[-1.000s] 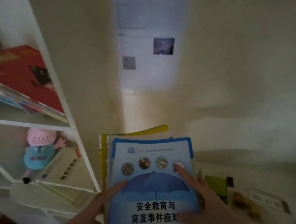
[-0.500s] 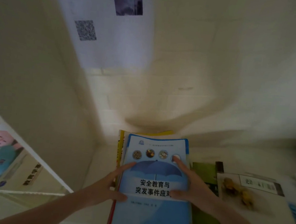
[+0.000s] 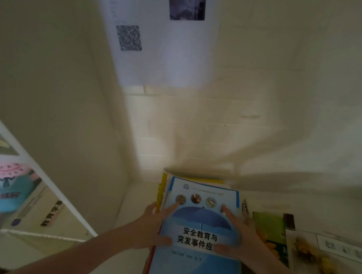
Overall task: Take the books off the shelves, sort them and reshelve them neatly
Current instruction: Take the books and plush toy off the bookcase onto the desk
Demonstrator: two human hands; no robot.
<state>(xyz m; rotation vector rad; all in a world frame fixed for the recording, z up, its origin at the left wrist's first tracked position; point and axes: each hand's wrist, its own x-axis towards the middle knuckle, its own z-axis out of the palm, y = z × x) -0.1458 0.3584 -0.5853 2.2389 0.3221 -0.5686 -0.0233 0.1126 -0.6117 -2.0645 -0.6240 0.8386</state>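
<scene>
**Blue book [image 3: 196, 268] under both hands, on top of a stack**

The left hand [image 3: 151, 226] lies spread on the left side of the cover. Its forefinger and thumb are flat on the printed umbrella, and another finger lies along the side of the pile. The right hand [image 3: 243, 235] mirrors it on the right side, forefinger stretched up to the row of round pictures and thumb beside the title; neither hand is closed round anything. The blue book tops a stack [image 3: 150, 262] on the white table [image 3: 133, 209], against the wall, with a yellow book [image 3: 161, 190] showing beneath its left edge. Just to the right lie a green book [image 3: 268, 227] and a white book [image 3: 322, 267] with a blurred yellow picture. At the far left, the white shelf unit [image 3: 45, 179] holds a plush doll [image 3: 5, 188] beside a leaning book with red lettering [image 3: 42, 212]. A poster [image 3: 162, 46] with a QR code hangs on the wall above.
</scene>
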